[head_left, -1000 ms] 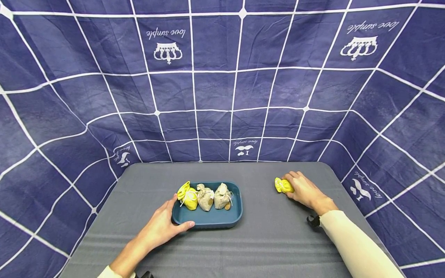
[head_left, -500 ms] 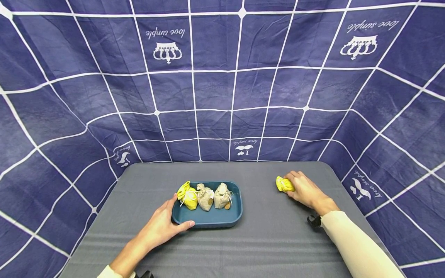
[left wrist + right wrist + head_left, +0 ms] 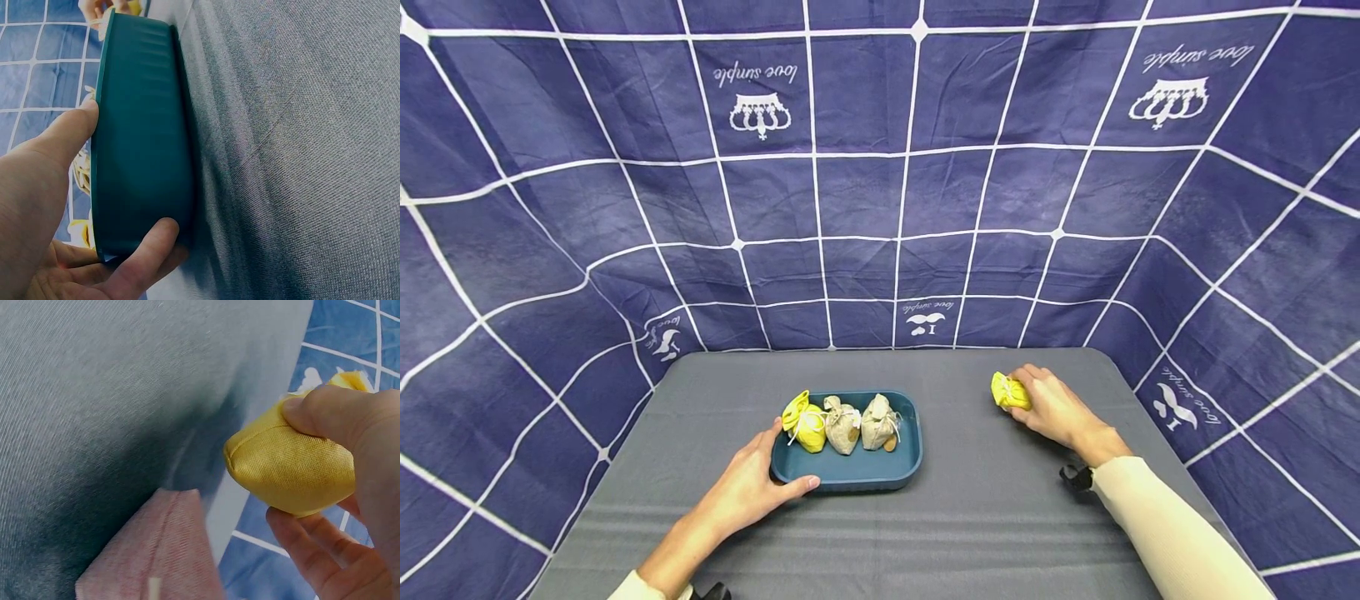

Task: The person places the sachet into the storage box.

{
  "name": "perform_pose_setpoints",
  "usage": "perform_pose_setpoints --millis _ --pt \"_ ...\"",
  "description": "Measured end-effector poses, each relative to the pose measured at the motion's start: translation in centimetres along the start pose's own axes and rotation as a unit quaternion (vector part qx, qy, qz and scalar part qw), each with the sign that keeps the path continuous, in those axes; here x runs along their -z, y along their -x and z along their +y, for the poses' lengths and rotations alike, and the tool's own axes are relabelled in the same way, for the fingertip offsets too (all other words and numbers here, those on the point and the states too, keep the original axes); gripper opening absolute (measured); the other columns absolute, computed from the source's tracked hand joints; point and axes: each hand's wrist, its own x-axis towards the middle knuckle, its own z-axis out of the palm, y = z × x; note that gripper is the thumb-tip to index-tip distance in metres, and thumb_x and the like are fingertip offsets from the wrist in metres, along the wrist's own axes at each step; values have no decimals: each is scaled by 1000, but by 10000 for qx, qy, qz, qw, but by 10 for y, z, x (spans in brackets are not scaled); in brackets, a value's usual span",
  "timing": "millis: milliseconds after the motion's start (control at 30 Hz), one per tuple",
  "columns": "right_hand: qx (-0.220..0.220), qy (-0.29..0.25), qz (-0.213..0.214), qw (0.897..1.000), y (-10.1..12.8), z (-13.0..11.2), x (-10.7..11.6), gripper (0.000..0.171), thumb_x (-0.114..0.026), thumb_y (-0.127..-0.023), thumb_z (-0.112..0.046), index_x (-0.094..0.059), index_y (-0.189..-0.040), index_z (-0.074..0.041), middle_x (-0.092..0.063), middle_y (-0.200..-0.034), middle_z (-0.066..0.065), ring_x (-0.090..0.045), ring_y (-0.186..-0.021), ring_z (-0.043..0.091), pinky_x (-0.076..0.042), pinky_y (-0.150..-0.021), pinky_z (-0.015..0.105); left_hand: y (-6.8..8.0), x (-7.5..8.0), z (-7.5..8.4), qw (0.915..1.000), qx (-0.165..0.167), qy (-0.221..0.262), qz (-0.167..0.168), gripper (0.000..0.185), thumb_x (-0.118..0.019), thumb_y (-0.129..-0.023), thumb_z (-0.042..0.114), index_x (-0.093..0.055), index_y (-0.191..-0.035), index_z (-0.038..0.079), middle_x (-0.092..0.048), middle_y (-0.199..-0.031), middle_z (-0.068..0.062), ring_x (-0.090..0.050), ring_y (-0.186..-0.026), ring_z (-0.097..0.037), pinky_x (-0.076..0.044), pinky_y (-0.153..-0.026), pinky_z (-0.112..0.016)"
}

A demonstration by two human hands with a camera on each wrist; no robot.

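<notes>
My left hand [image 3: 747,492] grips the left end of a dark teal tray [image 3: 865,482], thumb on the near rim and fingers around the end wall. Inside stand a yellow drawstring pouch [image 3: 809,431] and two beige pouches, one in the middle [image 3: 842,433] and one on the right [image 3: 877,431], with ties at their necks. My right hand [image 3: 1051,407] holds another yellow drawstring pouch [image 3: 290,465] at the right of the table. In the right wrist view, thumb and fingers pinch its body from opposite sides, and its tied neck is partly hidden by the thumb.
A pinkish cloth piece [image 3: 153,550] shows low in the right wrist view, beside the held pouch. Grey cloth covers the table [image 3: 955,500]. Blue gridded fabric [image 3: 865,200] walls it at the back and sides.
The yellow pouch in my right hand has turned and shifted slightly up and left in the head view. The left hand and tray stay where they were.
</notes>
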Motion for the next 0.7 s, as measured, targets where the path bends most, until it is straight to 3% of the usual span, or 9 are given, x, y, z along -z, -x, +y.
perform_pose_setpoints --millis 267,700 --pt "-235 -212 27 9995 -5 -15 6 46 -98 -86 -12 -74 -125 -1 -77 -112 10 -72 -96 28 -63 -85 53 1 0 -1 10000 16 8 -25 131 -95 -89 69 -38 -175 -12 -57 -169 -40 -62 -155 -56 -54 -127 -67" --pt "-46 -291 282 9992 -9 -46 12 48 -98 -87 -13 -74 -127 -1 -77 -113 9 -72 -95 23 -63 -84 48 1 0 -1 10000 29 -35 -36 133 -94 -89 70 -37 -176 -12 -56 -170 -39 -60 -157 -56 -53 -128 -67"
